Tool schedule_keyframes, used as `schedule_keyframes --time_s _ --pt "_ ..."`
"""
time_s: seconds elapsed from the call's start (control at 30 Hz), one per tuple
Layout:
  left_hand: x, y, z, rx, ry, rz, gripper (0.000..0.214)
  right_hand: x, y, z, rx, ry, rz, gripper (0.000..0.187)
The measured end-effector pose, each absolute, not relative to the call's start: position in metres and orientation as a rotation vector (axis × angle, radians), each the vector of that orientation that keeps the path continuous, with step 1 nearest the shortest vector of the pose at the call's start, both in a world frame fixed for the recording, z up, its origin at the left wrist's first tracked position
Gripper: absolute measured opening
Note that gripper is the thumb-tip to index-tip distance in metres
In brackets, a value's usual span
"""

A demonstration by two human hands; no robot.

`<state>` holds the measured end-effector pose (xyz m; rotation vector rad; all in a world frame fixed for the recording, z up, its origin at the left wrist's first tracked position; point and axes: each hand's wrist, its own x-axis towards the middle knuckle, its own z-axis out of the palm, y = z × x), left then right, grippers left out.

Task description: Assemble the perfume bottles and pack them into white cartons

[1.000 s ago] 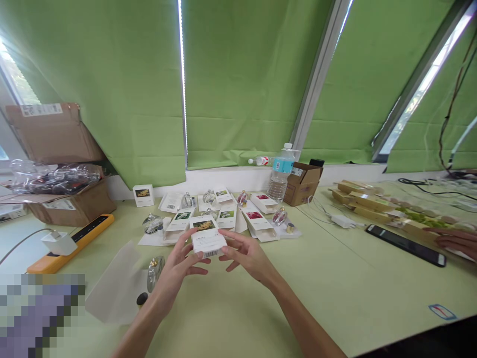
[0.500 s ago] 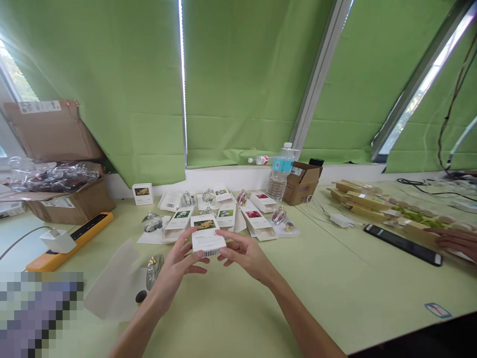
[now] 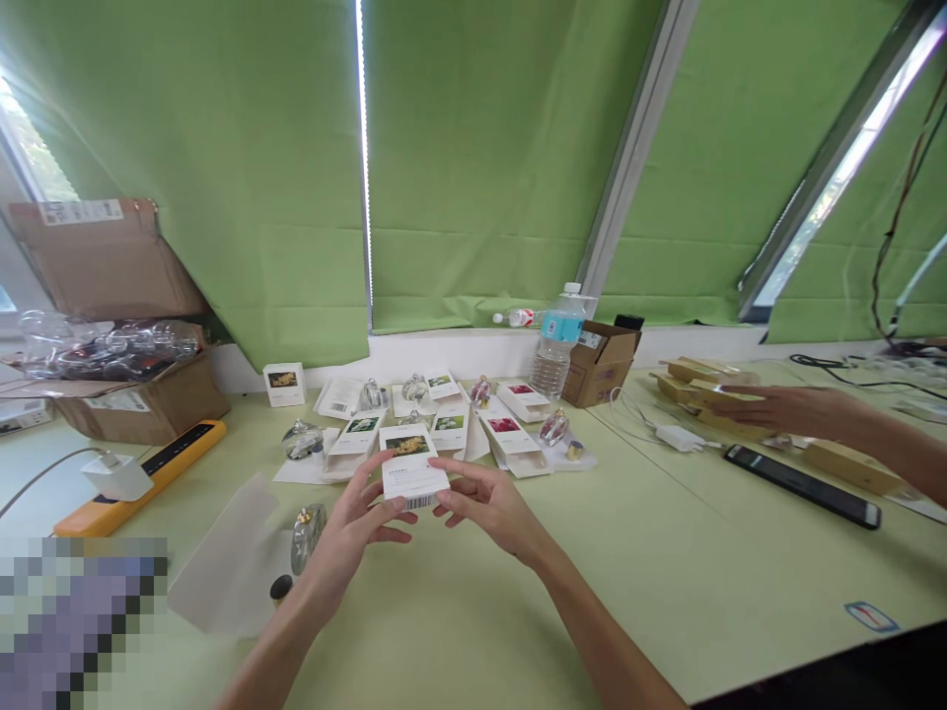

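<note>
The small white box [image 3: 415,478] with a yellow flower picture is in front of the person, its barcode end toward them, just short of a cluster of other boxes. The left hand [image 3: 356,515] and right hand [image 3: 492,503] grip its two sides with the fingertips. Such a light hold could let it slip if one side eased off, and a hard squeeze could dent the card. Pushed forward, it could knock the flower boxes [image 3: 450,426] behind. Nearer the person, the left forearm passes close by a glass bottle [image 3: 303,544] and a black cap [image 3: 281,589]; whether it touches either is hard to tell from this angle, but a sideways sweep could tip the one or roll the other.

Compared with a second ago, the box and both hands are almost unchanged. Farther right, a co-worker's hand [image 3: 773,409], then at the picture's edge, now stretches over the yellow trays [image 3: 702,373], beyond the phone [image 3: 803,485].
</note>
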<state>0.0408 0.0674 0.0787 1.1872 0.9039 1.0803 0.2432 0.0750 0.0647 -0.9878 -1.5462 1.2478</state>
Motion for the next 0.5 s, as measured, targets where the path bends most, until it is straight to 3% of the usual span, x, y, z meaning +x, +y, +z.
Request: schedule_keyframes --time_s 0.5 --pt "0.0410 0.0676 0.0779 1.188 0.907 1.081 0.059 0.2432 0.0764 0.0628 -1.012 -1.538 1.225 0.053"
